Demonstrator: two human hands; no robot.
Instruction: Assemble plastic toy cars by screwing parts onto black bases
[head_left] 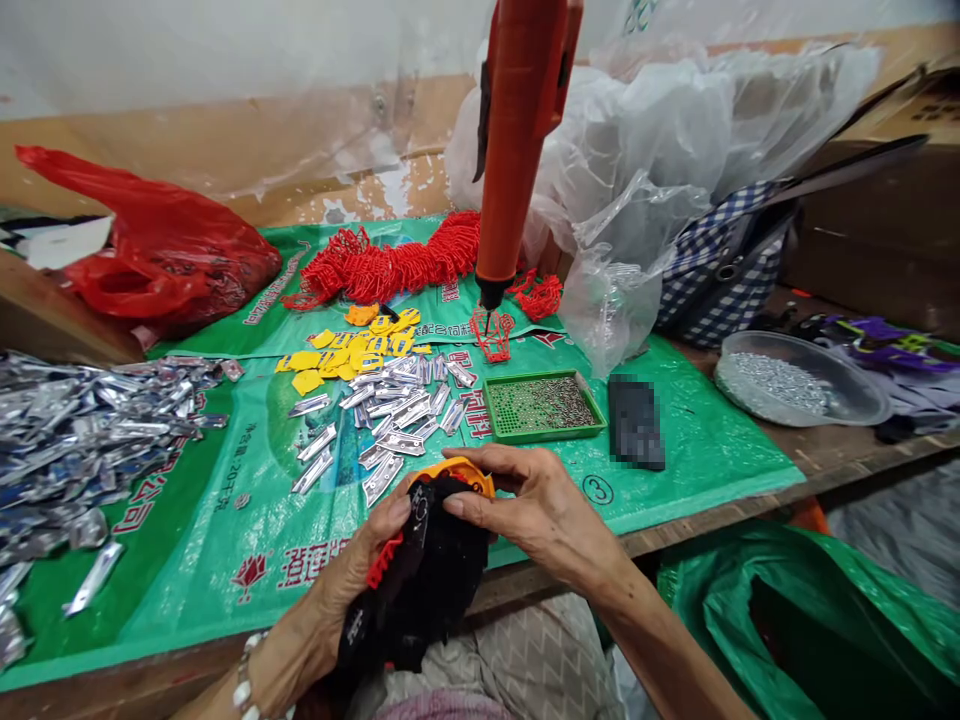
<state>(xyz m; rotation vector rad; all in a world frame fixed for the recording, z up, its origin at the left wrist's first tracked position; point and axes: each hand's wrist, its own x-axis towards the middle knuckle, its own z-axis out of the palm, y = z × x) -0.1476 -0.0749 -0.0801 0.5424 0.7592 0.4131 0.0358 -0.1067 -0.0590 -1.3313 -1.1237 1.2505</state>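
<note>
A left hand point(364, 565) closes on one side of a black piece point(454, 580) while the right hand point(544, 500) pinches its orange rim point(480, 478) between thumb and fingers; the piece hangs between the two hands, its exact nature hard to make out. Beyond the left hand lie metal plates point(411, 408) and yellow tabs point(349, 355). Just beyond the right sits a green tray point(532, 434), with a red driver point(517, 150) farther off, tip down.
</note>
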